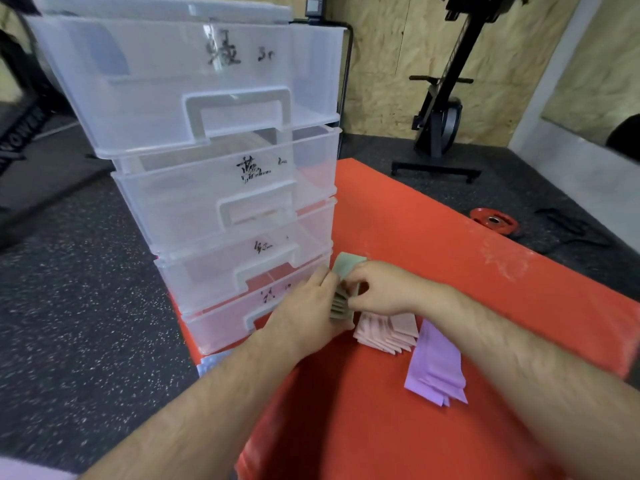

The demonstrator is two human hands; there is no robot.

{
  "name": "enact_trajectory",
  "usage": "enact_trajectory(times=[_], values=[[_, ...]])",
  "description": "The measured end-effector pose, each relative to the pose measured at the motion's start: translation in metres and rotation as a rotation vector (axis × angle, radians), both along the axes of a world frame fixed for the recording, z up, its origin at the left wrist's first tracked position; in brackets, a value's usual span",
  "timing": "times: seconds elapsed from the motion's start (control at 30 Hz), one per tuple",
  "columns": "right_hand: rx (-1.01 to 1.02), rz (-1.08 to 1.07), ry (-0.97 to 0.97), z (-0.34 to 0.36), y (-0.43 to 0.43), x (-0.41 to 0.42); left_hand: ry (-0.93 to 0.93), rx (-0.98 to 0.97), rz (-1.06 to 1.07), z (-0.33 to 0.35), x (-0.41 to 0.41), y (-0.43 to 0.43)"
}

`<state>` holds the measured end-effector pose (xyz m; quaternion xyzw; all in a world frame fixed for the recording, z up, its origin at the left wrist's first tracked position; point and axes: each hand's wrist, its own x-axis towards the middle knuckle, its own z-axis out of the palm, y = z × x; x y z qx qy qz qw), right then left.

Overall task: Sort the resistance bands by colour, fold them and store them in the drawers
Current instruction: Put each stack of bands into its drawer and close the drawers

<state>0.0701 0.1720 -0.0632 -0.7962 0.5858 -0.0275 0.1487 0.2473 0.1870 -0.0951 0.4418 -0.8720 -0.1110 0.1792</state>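
Head view: left hand and right hand grip green bands.

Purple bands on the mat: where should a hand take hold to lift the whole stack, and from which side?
Probably pinch the purple bands across their narrow width near the middle, coming from the near right. They lie flat as a long strip, with the layers stepped loose at the near end, and the pink bands crowd the far left corner.
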Motion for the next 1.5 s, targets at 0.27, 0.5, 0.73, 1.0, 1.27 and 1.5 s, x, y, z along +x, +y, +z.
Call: enact_trajectory(times=[0.27,0.5,0.73,1.0,1.27,1.5], values=[[0.254,-0.099,-0.115,0.022,-0.032,-0.008,-0.161,-0.097,0.035,-0.002,-0.003,-0.005],[0.250,-0.379,-0.041,0.000,-0.082,-0.012,-0.181,0.001,0.048,0.001,-0.003,-0.007],[0.339,-0.307,0.024,0.016,-0.082,-0.010,-0.261,-0.029,0.027,0.006,0.002,-0.009],[0.128,-0.268,-0.160,0.056,-0.025,-0.002,0.197,-0.172,0.047,0.021,0.000,0.004],[-0.172,-0.229,-0.343,0.141,0.070,0.004,0.634,0.220,0.013,0.050,0.002,0.033],[-0.245,-0.240,-0.573,0.208,0.136,-0.005,0.888,0.484,-0.086,0.128,0.023,0.085]])
